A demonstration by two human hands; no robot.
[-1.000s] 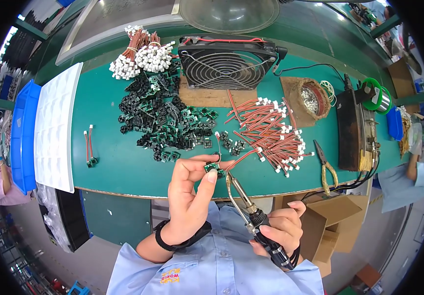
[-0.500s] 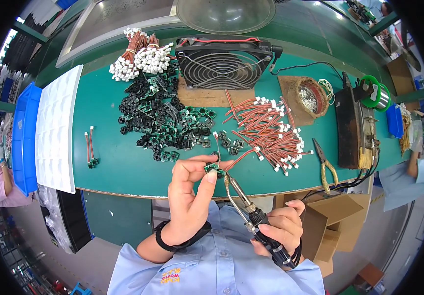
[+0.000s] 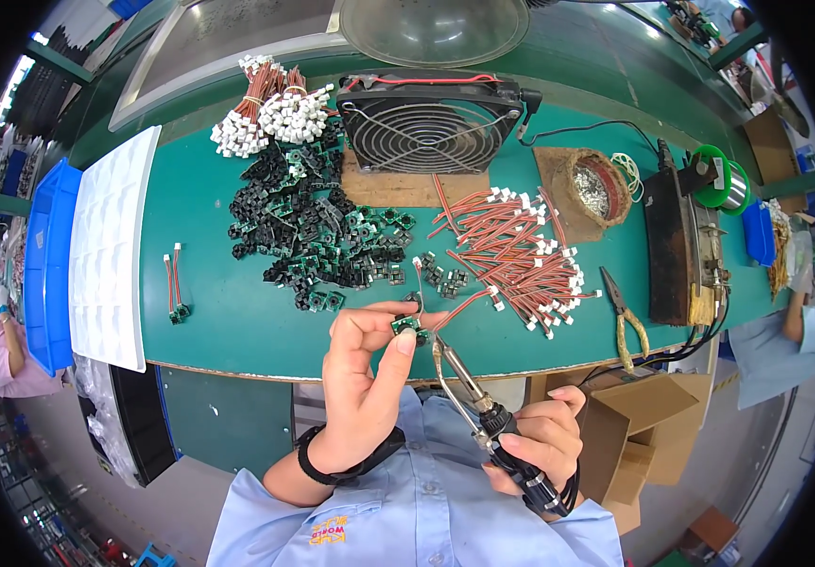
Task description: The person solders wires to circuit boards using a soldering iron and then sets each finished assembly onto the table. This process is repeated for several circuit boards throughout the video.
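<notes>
Remotely, I have the left hand (image 3: 362, 383) pinching a green circuit board (image 3: 405, 324) over the table's (image 3: 218, 326) near side, seemingly to steady it for the soldering iron (image 3: 494, 418) grasped by the right hand (image 3: 544, 439), with connector wires (image 3: 521, 257) farther right, presumably for easy reach.

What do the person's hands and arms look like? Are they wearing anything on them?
Both the left hand and the right hand are bare, with no gloves. A black band goes around the left wrist. The light blue sleeves match the shirt, which has a small pink and yellow marking.
</notes>
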